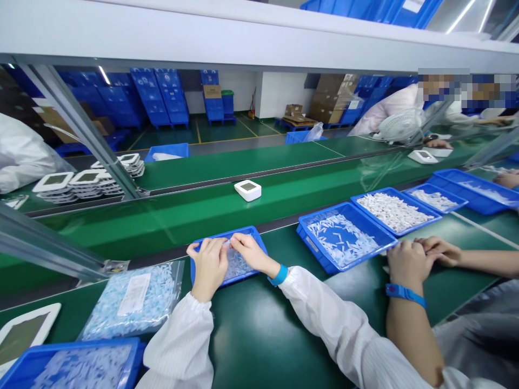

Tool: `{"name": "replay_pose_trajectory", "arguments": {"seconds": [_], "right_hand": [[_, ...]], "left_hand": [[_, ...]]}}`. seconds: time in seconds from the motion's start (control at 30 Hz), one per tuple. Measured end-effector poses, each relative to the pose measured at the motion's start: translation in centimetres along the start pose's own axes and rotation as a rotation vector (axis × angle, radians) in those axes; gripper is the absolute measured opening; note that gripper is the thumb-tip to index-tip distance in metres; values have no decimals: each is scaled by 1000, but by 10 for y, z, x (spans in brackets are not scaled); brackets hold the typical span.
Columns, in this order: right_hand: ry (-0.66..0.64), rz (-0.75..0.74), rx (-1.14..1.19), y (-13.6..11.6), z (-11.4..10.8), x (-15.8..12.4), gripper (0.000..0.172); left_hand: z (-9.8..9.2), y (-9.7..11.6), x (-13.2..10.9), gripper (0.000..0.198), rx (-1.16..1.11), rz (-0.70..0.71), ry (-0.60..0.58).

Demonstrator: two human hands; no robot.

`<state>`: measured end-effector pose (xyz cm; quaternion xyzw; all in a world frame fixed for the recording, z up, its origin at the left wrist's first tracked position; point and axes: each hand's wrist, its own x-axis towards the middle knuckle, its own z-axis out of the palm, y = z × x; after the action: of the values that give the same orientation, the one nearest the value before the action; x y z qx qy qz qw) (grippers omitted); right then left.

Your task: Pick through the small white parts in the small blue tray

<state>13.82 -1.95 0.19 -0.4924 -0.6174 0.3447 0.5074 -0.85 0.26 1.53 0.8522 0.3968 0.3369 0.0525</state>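
Fingers [241, 242] of both hands curled in, tips almost meeting, and from my remote seat on the head view I'm watching a tight pinch. Left hand [210, 266] and right hand [252, 252] work over the near blue tray [261, 241], where small translucent pieces [238, 267] lie loose beneath them. Whether the tips grip a piece, I can't tell (they hide their own catch from me). Here's the risk: a slack pinch could let something that small slip, and it would be hard to pick out again among its lookalikes. A low wrist could catch the tray's rim and tip it. On the left, a bagged pack [103, 308] lies near that forearm; a wide elbow could shove it. Right, a co-worker's hand [410, 263] works well apart.
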Motion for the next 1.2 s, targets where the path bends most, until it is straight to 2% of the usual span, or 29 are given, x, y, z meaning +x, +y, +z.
{"name": "replay_pose_trajectory", "arguments": {"seconds": [0.17, 0.3, 0.47, 0.63, 0.87, 1.2], "right_hand": [[0, -68, -193, -10, -1, -4, 29], [33, -135, -258, -12, -1, -5, 23], [-51, -92, -303, -9, -1, -5, 25], [-35, -84, -348, -9, -1, -5, 26], [-19, -109, -298, -9, -2, -5, 28], [-14, -18, -130, -9, -4, -5, 39]], "left_hand": [[3, -3, 0, 25, 2, -49, 1], [6, -6, 0, 23, -35, -39, 44], [6, -6, 0, 20, -41, -7, 113], [6, -6, 1, 22, -53, -14, 62], [8, -9, 1, 27, -40, 33, -13], [8, -9, 0, 24, -92, 135, 74]]}}
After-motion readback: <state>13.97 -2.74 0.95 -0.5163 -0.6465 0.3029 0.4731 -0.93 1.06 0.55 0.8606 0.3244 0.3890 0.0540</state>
